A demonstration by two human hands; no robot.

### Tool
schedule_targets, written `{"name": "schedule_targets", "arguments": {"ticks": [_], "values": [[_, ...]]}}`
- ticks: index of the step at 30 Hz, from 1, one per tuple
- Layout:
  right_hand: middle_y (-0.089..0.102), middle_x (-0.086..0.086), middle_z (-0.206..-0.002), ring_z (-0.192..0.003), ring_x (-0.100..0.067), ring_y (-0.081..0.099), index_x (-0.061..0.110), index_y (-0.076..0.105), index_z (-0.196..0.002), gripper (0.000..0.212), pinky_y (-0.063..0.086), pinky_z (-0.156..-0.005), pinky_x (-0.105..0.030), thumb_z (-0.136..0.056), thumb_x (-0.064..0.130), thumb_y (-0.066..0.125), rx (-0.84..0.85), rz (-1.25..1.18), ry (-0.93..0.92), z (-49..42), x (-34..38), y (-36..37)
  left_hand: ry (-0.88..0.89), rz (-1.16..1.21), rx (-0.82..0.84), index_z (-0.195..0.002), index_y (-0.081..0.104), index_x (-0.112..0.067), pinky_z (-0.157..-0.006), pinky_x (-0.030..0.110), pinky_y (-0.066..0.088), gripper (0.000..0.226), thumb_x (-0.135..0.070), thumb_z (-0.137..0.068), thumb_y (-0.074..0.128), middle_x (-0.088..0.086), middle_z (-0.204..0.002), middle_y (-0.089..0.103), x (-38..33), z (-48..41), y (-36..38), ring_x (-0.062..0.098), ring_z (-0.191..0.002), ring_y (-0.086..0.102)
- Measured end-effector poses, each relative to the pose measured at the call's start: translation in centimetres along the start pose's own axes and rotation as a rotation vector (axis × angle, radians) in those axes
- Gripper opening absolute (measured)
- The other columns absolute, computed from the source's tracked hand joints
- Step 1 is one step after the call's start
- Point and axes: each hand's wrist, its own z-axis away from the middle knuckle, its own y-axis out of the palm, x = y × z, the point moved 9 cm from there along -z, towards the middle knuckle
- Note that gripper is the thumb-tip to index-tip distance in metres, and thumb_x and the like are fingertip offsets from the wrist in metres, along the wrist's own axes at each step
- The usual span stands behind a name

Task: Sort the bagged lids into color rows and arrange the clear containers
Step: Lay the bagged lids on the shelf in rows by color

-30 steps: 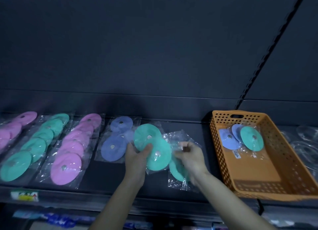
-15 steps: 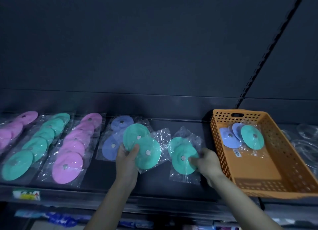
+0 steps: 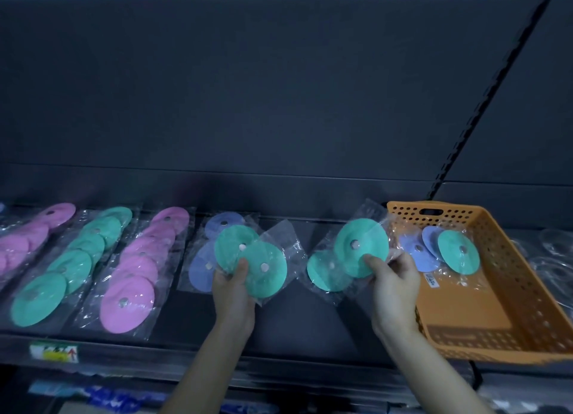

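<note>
My left hand (image 3: 233, 292) grips a clear bag holding two green lids (image 3: 252, 263), lifted over the blue row of bagged lids (image 3: 204, 268). Another bag with two green lids (image 3: 353, 255) is pinched in my right hand (image 3: 393, 289) and raised just left of the orange basket (image 3: 496, 314). On the dark shelf (image 3: 294, 326) lie rows of bagged lids: pink (image 3: 18, 246) at far left, green (image 3: 65, 268), then pink (image 3: 136, 277). The basket holds a bag of blue and green lids (image 3: 440, 252). Clear containers (image 3: 555, 258) sit at far right, partly cut off.
The shelf's front edge carries a price label (image 3: 53, 351). A dark back panel (image 3: 279, 88) rises behind the rows. A slotted upright (image 3: 483, 103) runs diagonally at the right. Blurred packaged goods (image 3: 102, 398) show on the level below.
My hands have pulled apart: the right one lifted its green bag toward the basket, the left one moved its green bag left over the blue row.
</note>
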Motion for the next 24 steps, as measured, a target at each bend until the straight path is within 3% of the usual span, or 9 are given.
{"name": "schedule_targets", "arguments": {"ticks": [2, 5, 9, 12, 15, 18, 20, 22, 24], "values": [[0.061, -0.017, -0.085, -0.077, -0.028, 0.057, 0.004, 0.054, -0.083, 0.014, 0.046, -0.072, -0.041, -0.077, -0.004, 0.064, 0.105, -0.023, 0.062, 0.7, -0.4, 1.5, 0.006, -0.015, 0.002, -0.11, 0.06, -0.017, -0.094, 0.05, 0.049, 0.022, -0.005, -0.095, 0.05, 0.011, -0.115, 0.066, 0.0, 0.1, 0.2, 0.031, -0.109, 0.062], [0.067, -0.018, -0.089, -0.08, -0.029, 0.064, 0.008, 0.053, -0.08, 0.02, 0.05, -0.076, -0.042, -0.08, -0.01, 0.062, 0.327, -0.056, 0.345, 3.1, -3.7, 4.7, -0.024, 0.005, 0.041, -0.113, 0.059, -0.015, -0.076, 0.041, 0.056, 0.022, -0.005, -0.096, 0.048, 0.012, -0.113, 0.066, 0.7, 0.5, 0.9, 0.027, -0.098, 0.065], [0.068, -0.019, -0.097, -0.093, -0.029, 0.067, 0.005, 0.052, -0.092, 0.023, 0.058, -0.077, -0.035, -0.079, -0.007, 0.066, 0.295, -0.078, 0.551, 5.1, -7.3, 5.7, -0.075, 0.115, 0.066, -0.126, 0.054, -0.009, -0.066, 0.034, 0.059, 0.029, -0.01, -0.098, 0.047, 0.012, -0.117, 0.066, 1.3, 1.1, 1.7, 0.024, -0.096, 0.067], [0.062, -0.009, -0.081, -0.08, -0.02, 0.062, 0.004, 0.051, -0.093, 0.022, 0.056, -0.077, -0.031, -0.081, -0.006, 0.066, 0.265, -0.056, 0.601, 5.7, -8.5, 5.9, -0.072, 0.098, 0.106, -0.12, 0.057, -0.009, -0.062, 0.031, 0.058, 0.026, -0.011, -0.094, 0.053, 0.011, -0.11, 0.069, 0.8, 1.0, 1.8, 0.02, -0.088, 0.07], [0.06, -0.009, -0.077, -0.074, -0.018, 0.059, 0.002, 0.054, -0.088, 0.014, 0.057, -0.075, -0.032, -0.083, -0.003, 0.066, 0.318, -0.027, 0.612, 5.8, -8.8, 6.6, -0.056, -0.01, 0.112, -0.12, 0.053, -0.004, -0.064, 0.032, 0.059, 0.039, 0.005, -0.083, 0.062, 0.015, -0.111, 0.068, 0.6, 0.5, 1.2, 0.026, -0.09, 0.068], [0.062, -0.011, -0.079, -0.071, -0.02, 0.061, 0.003, 0.058, -0.085, 0.007, 0.058, -0.07, -0.033, -0.088, 0.006, 0.062, 0.258, 0.126, 0.474, 3.6, -8.4, 6.0, 0.003, -0.105, 0.105, -0.118, 0.053, -0.005, -0.069, 0.034, 0.058, 0.041, 0.01, -0.081, 0.063, 0.015, -0.112, 0.067, -0.5, -0.8, 0.9, 0.03, -0.097, 0.066], [0.064, -0.011, -0.089, -0.083, -0.026, 0.063, 0.006, 0.061, -0.088, 0.002, 0.053, -0.082, -0.037, -0.089, 0.006, 0.059, 0.121, 0.397, 0.183, 0.5, -6.6, 4.3, 0.055, -0.174, 0.09, -0.118, 0.052, -0.008, -0.073, 0.033, 0.057, 0.042, 0.01, -0.081, 0.064, 0.011, -0.11, 0.067, -1.9, -1.9, 1.0, 0.027, -0.097, 0.066], [0.06, -0.016, -0.105, -0.1, -0.033, 0.058, 0.004, 0.062, -0.104, 0.018, 0.042, -0.091, -0.031, -0.085, 0.005, 0.06, 0.089, 0.789, -0.092, -2.0, -4.8, 3.9, 0.091, -0.254, 0.098, -0.118, 0.051, -0.011, -0.074, 0.036, 0.057, 0.044, 0.009, -0.081, 0.065, 0.008, -0.108, 0.067, -3.2, -3.1, 1.4, 0.025, -0.096, 0.066], [0.054, -0.018, -0.116, -0.11, -0.036, 0.05, 0.005, 0.057, -0.118, 0.038, 0.037, -0.094, -0.032, -0.082, 0.011, 0.064, 0.188, 1.098, -0.19, -4.0, -4.9, 4.9, 0.097, -0.308, 0.143, -0.114, 0.051, -0.014, -0.076, 0.043, 0.057, 0.043, 0.01, -0.08, 0.065, 0.006, -0.106, 0.068, -3.7, -4.2, 2.1, 0.024, -0.093, 0.067]]}}
